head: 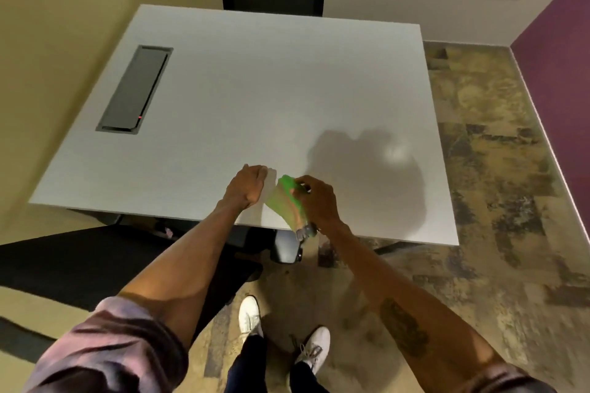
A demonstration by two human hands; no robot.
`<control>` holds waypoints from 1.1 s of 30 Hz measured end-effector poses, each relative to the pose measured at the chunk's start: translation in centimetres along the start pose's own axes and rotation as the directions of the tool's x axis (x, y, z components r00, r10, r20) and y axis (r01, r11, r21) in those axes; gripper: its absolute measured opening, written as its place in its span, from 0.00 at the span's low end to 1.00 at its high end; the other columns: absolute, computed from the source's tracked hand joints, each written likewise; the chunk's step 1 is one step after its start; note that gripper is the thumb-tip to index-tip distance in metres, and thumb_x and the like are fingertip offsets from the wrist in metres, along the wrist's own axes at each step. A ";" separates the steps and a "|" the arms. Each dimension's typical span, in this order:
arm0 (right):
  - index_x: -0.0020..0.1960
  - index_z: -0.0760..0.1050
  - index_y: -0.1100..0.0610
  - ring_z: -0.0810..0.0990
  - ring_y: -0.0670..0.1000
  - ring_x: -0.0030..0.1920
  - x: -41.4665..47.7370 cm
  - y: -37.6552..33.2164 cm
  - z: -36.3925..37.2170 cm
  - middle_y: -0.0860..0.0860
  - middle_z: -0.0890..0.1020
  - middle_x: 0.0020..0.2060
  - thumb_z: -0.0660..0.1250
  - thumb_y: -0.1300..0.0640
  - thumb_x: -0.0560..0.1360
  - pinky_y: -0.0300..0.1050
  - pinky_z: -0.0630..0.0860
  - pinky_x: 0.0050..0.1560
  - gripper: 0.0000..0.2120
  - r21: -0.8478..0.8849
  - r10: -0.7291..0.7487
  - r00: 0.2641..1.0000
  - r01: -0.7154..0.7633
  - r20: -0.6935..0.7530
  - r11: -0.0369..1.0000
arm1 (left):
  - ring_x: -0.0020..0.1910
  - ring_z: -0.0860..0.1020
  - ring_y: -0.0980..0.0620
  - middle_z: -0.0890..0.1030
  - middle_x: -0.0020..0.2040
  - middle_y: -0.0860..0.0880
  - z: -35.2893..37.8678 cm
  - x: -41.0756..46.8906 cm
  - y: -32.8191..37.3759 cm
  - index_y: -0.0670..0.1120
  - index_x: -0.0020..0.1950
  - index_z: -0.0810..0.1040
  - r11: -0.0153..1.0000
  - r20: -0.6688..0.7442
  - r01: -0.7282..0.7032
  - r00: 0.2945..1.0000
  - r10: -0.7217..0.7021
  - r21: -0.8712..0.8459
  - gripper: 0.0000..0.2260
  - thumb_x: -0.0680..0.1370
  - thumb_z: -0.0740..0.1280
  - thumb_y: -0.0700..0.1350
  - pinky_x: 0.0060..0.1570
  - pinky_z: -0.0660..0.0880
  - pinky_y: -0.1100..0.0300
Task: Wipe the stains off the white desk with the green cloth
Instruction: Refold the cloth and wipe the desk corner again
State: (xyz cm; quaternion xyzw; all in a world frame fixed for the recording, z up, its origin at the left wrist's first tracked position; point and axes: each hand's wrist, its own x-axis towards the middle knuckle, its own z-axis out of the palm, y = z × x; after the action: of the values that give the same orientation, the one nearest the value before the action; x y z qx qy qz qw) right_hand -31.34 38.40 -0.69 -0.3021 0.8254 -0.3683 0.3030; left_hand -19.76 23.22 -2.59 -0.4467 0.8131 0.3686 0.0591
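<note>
Right hand [319, 201] grip pinching the green cloth [285, 202] just above the white counter [255, 89], near its front edge. Left hand [247, 183] curled beside it, holding nothing, looks like. Pretty blurry though.

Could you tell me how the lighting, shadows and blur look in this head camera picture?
Head view: a large soft shadow falls on the white desk to the right of the hands, with a small bright patch inside it; the green cloth in the right hand is motion-blurred; the wide lens bends the desk edges; the left hand stays fairly sharp.
</note>
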 end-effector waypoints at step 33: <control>0.56 0.76 0.56 0.80 0.58 0.52 11.2 -24.1 33.9 0.55 0.83 0.50 0.68 0.51 0.75 0.51 0.77 0.55 0.13 0.163 0.265 0.959 -0.278 0.098 0.947 | 0.81 0.55 0.41 0.64 0.80 0.44 -25.7 5.0 -30.7 0.42 0.80 0.63 0.930 -0.328 0.340 0.902 -0.280 0.141 0.21 0.87 0.47 0.45 0.79 0.49 0.43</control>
State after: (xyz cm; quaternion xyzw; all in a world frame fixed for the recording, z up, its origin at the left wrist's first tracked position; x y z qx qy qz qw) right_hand -7.31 2.73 -3.28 -0.1714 0.8115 -0.3828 0.4069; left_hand 6.93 -7.02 -2.96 -0.6139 0.7626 0.2006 0.0357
